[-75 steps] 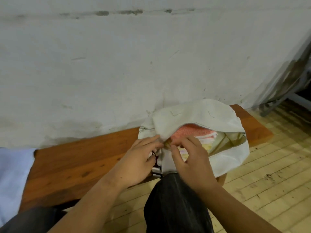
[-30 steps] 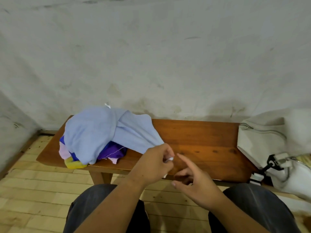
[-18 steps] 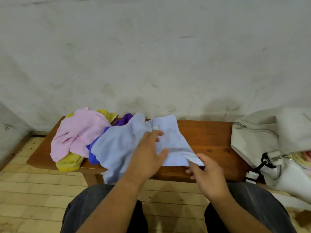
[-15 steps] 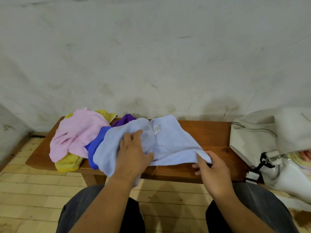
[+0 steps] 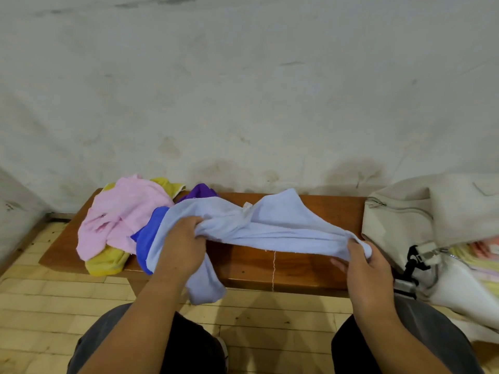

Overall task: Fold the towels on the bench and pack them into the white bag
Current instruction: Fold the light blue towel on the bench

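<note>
the left hand (image 5: 180,245) grips a bunched edge of the light blue terry towel (image 5: 272,225); the right hand (image 5: 363,261) pinches its other end. the towel stretches left to right between them above the brown wooden bench (image 5: 283,263), one corner hanging off the front. the white fabric bag (image 5: 421,220) sits just right.

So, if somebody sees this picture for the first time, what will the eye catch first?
First, the light blue towel, stretched over the middle of the bench between the left hand and the right hand, which both grip it. Next, the bright heap of towels at the bench's left end, and the white bag at its right end.
</note>
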`<act>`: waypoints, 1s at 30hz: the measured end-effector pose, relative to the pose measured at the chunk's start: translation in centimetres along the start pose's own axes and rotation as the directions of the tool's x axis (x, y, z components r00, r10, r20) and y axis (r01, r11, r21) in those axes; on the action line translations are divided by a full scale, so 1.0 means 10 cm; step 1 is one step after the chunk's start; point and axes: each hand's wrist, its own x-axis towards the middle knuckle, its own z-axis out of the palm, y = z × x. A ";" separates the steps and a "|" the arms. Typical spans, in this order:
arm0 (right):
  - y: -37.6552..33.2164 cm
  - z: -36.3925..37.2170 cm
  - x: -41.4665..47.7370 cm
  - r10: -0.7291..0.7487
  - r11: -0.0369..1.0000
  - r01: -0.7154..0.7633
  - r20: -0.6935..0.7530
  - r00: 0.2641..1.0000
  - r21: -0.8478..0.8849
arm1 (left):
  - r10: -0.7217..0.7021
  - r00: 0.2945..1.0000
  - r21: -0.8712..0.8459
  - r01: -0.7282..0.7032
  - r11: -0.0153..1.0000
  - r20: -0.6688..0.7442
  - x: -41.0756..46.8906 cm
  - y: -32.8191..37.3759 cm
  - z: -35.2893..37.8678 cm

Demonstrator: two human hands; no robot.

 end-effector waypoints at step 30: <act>0.17 -0.14 -0.26 -0.302 0.786 0.603 0.767 0.565 -0.134 | -0.333 0.611 0.013 0.467 0.884 0.718 0.00 1.42 0.11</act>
